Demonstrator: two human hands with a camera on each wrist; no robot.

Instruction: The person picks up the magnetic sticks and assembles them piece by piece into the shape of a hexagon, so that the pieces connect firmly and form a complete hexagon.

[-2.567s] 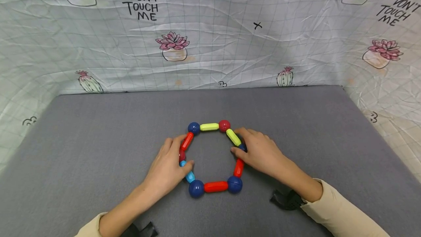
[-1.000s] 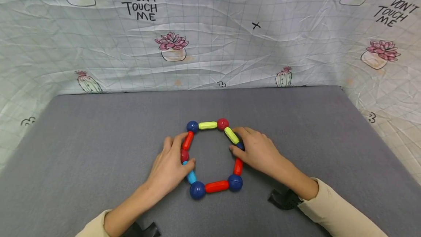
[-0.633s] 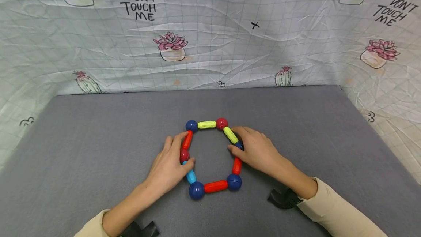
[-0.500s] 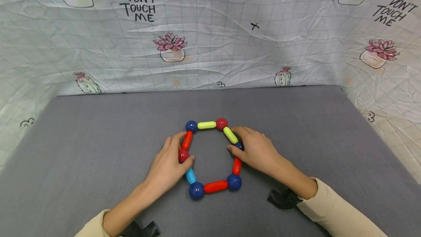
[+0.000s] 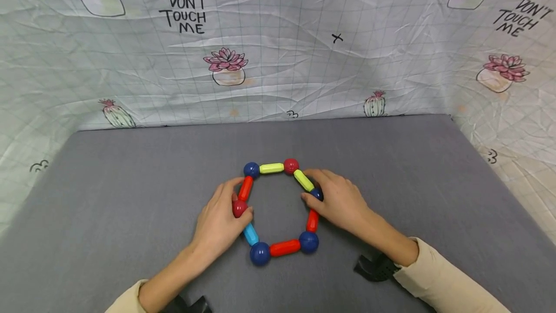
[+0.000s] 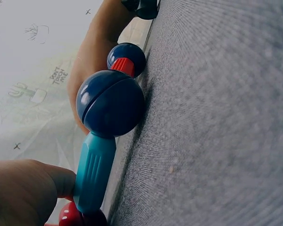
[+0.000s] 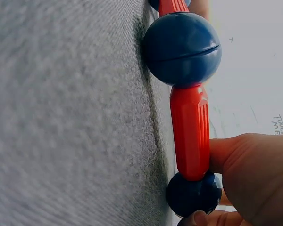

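A closed ring of magnetic balls and rods lies flat on the grey table, in the middle of the head view. My left hand [image 5: 215, 221] holds its left side, thumb and fingers about a red ball [image 5: 239, 208] between a red rod [image 5: 245, 189] and a light blue rod [image 5: 250, 234]. On the opposite side my right hand [image 5: 340, 202] has its thumb and fingers around a blue ball [image 5: 317, 193], which joins a yellow rod [image 5: 303, 180] to a red rod [image 5: 312, 220]. The right wrist view shows thumb and fingers at that blue ball [image 7: 194, 194].
The ring's far side has a blue ball [image 5: 251, 170], a yellow rod [image 5: 271, 168] and a red ball [image 5: 291, 166]. Two blue balls and a red rod [image 5: 284, 248] form its near side. Behind the grey table [image 5: 130, 182] hangs a printed white cloth [image 5: 282, 76].
The left red ball, half hidden under my left hand before, now shows more and sits slightly farther left. My left thumb has slid a little left along with it. The right hand keeps its hold.
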